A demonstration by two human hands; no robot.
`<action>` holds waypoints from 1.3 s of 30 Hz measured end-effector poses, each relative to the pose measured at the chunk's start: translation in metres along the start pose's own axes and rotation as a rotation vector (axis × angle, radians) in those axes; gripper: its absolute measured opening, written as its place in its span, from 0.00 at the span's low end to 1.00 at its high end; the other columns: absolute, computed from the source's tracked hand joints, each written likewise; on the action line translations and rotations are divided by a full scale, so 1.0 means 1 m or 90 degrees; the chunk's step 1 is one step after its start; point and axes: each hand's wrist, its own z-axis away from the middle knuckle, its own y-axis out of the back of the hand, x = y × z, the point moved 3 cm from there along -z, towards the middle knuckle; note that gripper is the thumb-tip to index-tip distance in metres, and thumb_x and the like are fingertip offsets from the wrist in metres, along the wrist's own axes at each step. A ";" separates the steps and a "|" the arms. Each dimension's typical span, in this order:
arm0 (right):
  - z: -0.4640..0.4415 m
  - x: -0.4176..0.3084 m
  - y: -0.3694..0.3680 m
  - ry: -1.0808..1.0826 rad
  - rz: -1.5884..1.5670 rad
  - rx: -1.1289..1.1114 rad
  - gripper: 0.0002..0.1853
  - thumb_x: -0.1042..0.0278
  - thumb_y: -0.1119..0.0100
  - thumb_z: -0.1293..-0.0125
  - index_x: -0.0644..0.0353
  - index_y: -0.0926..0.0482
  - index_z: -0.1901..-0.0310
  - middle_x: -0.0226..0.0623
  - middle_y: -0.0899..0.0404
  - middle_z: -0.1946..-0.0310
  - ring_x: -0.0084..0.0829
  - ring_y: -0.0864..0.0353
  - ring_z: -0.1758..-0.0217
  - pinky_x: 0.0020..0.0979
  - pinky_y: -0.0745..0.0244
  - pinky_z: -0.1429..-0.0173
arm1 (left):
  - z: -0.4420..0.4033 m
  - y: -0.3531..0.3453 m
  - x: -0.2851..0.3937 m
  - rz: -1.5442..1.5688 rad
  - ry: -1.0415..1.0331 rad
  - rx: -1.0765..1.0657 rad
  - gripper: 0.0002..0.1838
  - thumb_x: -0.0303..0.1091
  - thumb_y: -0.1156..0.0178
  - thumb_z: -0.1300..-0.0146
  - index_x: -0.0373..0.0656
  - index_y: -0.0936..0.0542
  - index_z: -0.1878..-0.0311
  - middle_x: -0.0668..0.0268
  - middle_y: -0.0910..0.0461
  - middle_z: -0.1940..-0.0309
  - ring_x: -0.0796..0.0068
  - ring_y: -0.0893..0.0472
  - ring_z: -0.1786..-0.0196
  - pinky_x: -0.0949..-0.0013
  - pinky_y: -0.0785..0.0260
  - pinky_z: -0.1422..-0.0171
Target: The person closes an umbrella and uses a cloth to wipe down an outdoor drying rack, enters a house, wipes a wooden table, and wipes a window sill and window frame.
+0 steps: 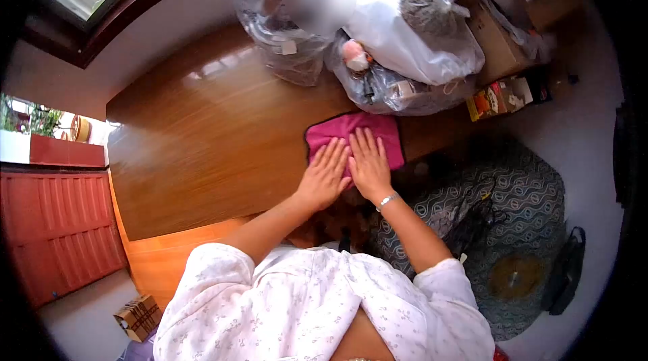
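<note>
A pink cloth (pixel 324 133) with a dark edge lies spread on the brown wooden table (pixel 202 138), near its front right part. My left hand (pixel 325 175) rests flat on the cloth with fingers stretched forward. Beside it, my right hand (pixel 368 167) also presses flat on the cloth, fingers pointing away from me. The thumbs come close together between the hands. A silver bracelet or watch (pixel 386 201) circles my right wrist. Neither hand grips the cloth.
Clear plastic bags (pixel 290 44) and a white bag (pixel 418 44) crowd the table's back right. A yellow and red box (pixel 499 99) stands right of them. At the right is a patterned cloth-covered surface (pixel 533 192) with dark cables (pixel 472 223). A cardboard box (pixel 138 317) sits lower left.
</note>
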 end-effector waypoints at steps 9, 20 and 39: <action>-0.129 -0.032 -0.025 -0.039 0.010 0.074 0.26 0.59 0.55 0.26 0.59 0.32 0.29 0.45 0.37 0.26 0.47 0.43 0.21 0.49 0.50 0.20 | -0.048 0.027 -0.105 -0.038 0.082 0.166 0.34 0.43 0.47 0.31 0.32 0.36 0.27 0.44 0.40 0.25 0.46 0.43 0.22 0.48 0.56 0.18; -0.131 -0.173 -0.046 0.165 0.004 -0.001 0.29 0.56 0.55 0.25 0.56 0.36 0.26 0.42 0.40 0.23 0.43 0.47 0.19 0.50 0.57 0.18 | 0.091 0.082 -0.176 -0.065 0.154 0.089 0.39 0.50 0.47 0.30 0.35 0.40 0.24 0.46 0.47 0.21 0.49 0.52 0.18 0.49 0.65 0.16; -0.101 -0.353 -0.083 0.386 -0.066 -0.092 0.31 0.53 0.53 0.25 0.57 0.38 0.25 0.39 0.43 0.22 0.39 0.51 0.17 0.48 0.59 0.17 | 0.288 0.133 -0.216 -0.090 0.299 0.089 0.38 0.48 0.44 0.32 0.34 0.38 0.25 0.47 0.44 0.22 0.49 0.49 0.18 0.47 0.61 0.17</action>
